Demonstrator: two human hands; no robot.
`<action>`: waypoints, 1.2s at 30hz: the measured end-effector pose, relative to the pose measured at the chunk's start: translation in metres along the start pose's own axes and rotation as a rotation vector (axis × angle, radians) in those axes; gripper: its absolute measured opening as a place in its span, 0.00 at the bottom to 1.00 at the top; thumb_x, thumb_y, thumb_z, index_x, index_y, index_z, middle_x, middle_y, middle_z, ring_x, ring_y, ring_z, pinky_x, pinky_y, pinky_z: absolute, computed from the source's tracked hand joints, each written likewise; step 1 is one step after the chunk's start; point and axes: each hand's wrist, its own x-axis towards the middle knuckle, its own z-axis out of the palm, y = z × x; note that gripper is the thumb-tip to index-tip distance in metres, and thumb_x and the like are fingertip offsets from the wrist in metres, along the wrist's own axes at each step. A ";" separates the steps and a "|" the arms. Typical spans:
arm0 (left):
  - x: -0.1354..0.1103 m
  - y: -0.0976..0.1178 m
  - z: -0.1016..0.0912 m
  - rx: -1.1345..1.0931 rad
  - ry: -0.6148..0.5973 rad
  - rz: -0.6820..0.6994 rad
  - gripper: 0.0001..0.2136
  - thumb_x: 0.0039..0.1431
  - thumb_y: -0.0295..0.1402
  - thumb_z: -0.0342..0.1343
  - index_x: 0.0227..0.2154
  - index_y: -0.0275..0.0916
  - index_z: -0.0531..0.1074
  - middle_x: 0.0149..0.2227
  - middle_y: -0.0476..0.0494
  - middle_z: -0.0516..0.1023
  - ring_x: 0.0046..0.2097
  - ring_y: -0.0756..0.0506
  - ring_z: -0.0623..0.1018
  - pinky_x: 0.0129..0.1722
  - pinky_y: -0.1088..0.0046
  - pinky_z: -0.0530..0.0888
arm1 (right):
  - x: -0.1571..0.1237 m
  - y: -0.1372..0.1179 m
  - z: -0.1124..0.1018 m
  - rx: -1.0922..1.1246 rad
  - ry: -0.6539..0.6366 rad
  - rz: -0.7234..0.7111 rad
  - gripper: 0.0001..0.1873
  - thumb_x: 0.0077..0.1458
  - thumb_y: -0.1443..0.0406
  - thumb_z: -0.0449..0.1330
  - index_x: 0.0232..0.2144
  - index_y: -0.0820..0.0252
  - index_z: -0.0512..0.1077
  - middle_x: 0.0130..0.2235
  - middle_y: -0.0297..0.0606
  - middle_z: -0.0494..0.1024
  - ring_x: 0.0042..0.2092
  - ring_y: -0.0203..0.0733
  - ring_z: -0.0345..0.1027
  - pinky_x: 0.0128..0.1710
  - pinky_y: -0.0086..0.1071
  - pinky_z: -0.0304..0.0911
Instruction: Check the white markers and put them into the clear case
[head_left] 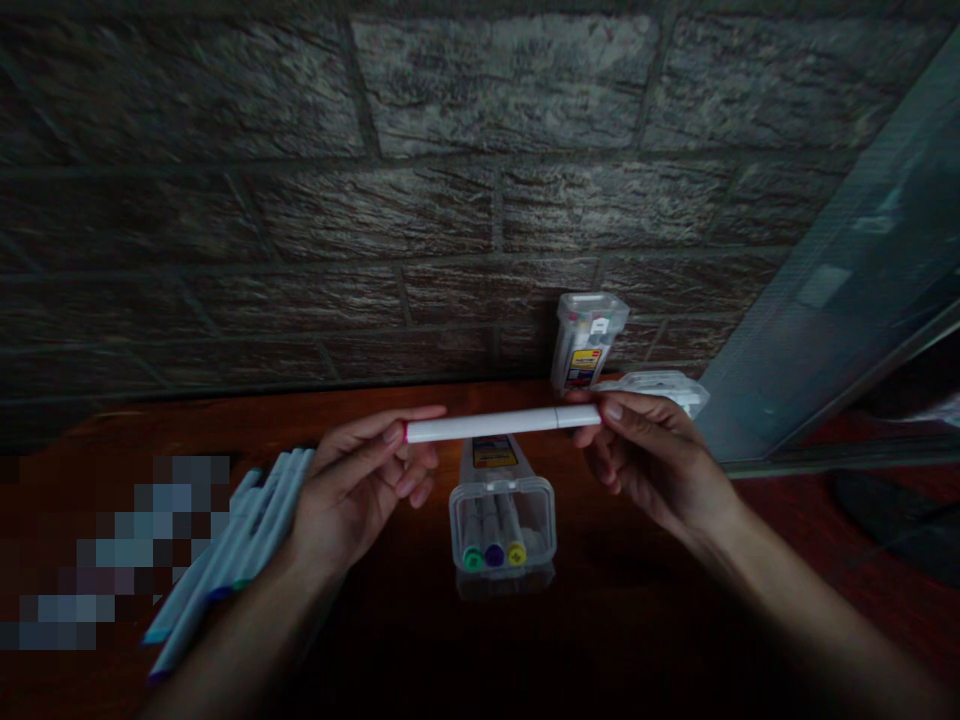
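A white marker with a pink end is stretched level between my two hands. My left hand pinches its pink end between thumb and fingers. At the other end, near the cap line, my right hand grips it the same way. Just below the marker, an open clear plastic case lies on the table with its mouth toward me. Inside it are a green-ended marker, a purple-ended marker and a yellow-ended marker. Several white markers lie in a group beside my left forearm.
A closed clear case of markers stands upright against the brick wall. Another clear case lies behind my right hand. The brown table ends at the right near a glass panel. A blurred patch covers the left side.
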 end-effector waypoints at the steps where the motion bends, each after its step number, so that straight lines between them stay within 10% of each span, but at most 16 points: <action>1: 0.000 0.000 0.000 0.004 0.001 0.001 0.12 0.59 0.32 0.65 0.44 0.34 0.85 0.26 0.41 0.80 0.22 0.53 0.68 0.21 0.76 0.70 | 0.000 0.000 0.000 -0.010 0.002 -0.003 0.12 0.52 0.58 0.74 0.37 0.59 0.85 0.27 0.39 0.84 0.18 0.33 0.68 0.14 0.24 0.64; 36: -0.001 -0.013 -0.003 0.697 0.056 0.196 0.08 0.56 0.33 0.70 0.39 0.41 0.84 0.22 0.52 0.79 0.19 0.55 0.71 0.20 0.81 0.66 | 0.000 0.015 0.005 -0.370 0.050 -0.206 0.08 0.48 0.66 0.77 0.32 0.56 0.83 0.21 0.31 0.79 0.17 0.31 0.68 0.15 0.23 0.65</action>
